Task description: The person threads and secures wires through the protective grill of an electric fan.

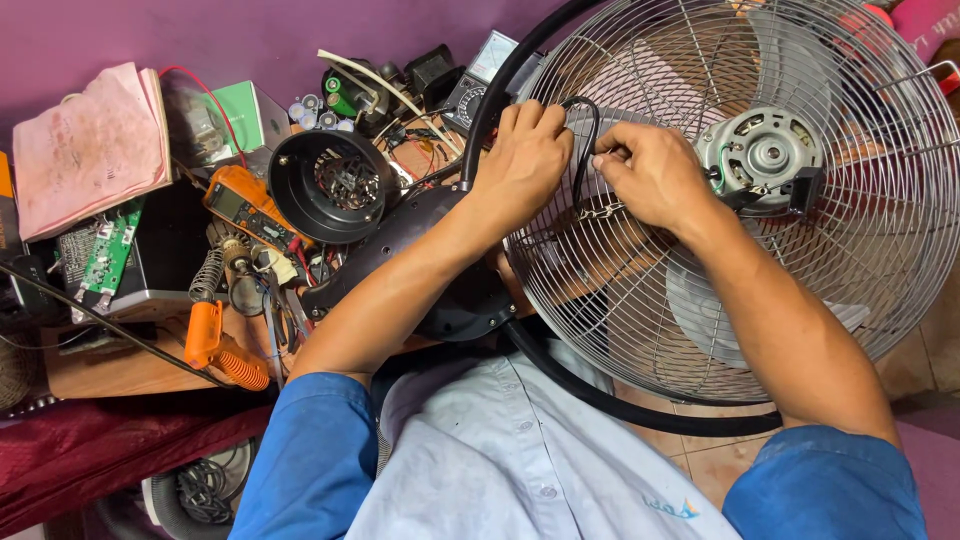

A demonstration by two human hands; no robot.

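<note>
1. One large round fan guard of silver wire (800, 290), ringed by a thick black rim, lies tilted over the person's lap and the edge of the cluttered wooden table (110, 372).
2. One bare grey metal fan motor (762, 155) sits at the centre of the guard, and pale fan blades show behind the wires.
3. One thin black cable (590, 125) arches in a loop above the guard, between the two hands.
4. The left hand (525, 160) is curled, its fingers closed around the left side of the cable loop, and it rests on the wires of the guard.
5. The right hand (655, 175) is also curled, its fingertips pinched together at the guard just beside the cable's right side; whether they grip the cable or a wire of the guard is not clear.
6. The two hands are close together, just left of the motor.
7. On the table, one round black plastic motor cover (335, 185) lies open side up, left of the left forearm.
8. One orange handheld multimeter (245, 205) lies just left of that cover.
9. One orange-handled soldering iron (220, 345) rests near the table's front edge.
10. One green circuit board (105, 258) lies further left.
11. One stack of pink papers (90, 145) sits at the far left, against the purple wall.
</note>
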